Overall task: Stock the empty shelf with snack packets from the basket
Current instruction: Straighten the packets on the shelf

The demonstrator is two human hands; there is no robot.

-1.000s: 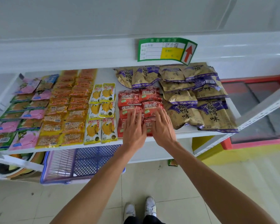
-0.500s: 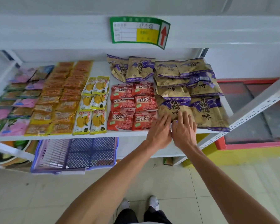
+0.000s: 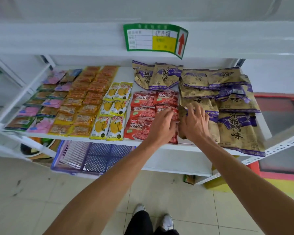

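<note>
Head view. The shelf (image 3: 143, 142) carries flat rows of snacks, and the red packets (image 3: 142, 114) near its middle serve as the marker here. They lie in 2 columns, overlapped like tiles so each printed face shows.

The left hand (image 3: 161, 128) lies on the right column of the red packets, its fingers bent down over that column's outer edge. Whether it grasps a packet or only presses on it, I cannot tell. At the front of that column, 1 red packet looks tipped up on its edge.

The right hand (image 3: 193, 126) is released, fingers spread and laid on the nearest of the brown packets (image 3: 236, 129), which are stacked just right of the red packets. The 2 hands sit on either side of the seam between red and brown, most likely to part the 2 kinds and square up their edges.

Just left of the red packets are the yellow packets (image 3: 115, 116), then the orange packets (image 3: 85, 102), then the pink and green packets (image 3: 46, 102) farthest left. All are fanned toward the front edge so a shopper can read them.

The basket (image 3: 98, 156) stands below and to the left of the red packets, on the level under the shelf. The part that shows holds no packets. Stocking seems nearly finished, with tidying left.

A green price label (image 3: 154, 39) hangs above and behind the red packets. Its red arrow points up, so it likely serves the level above.
</note>
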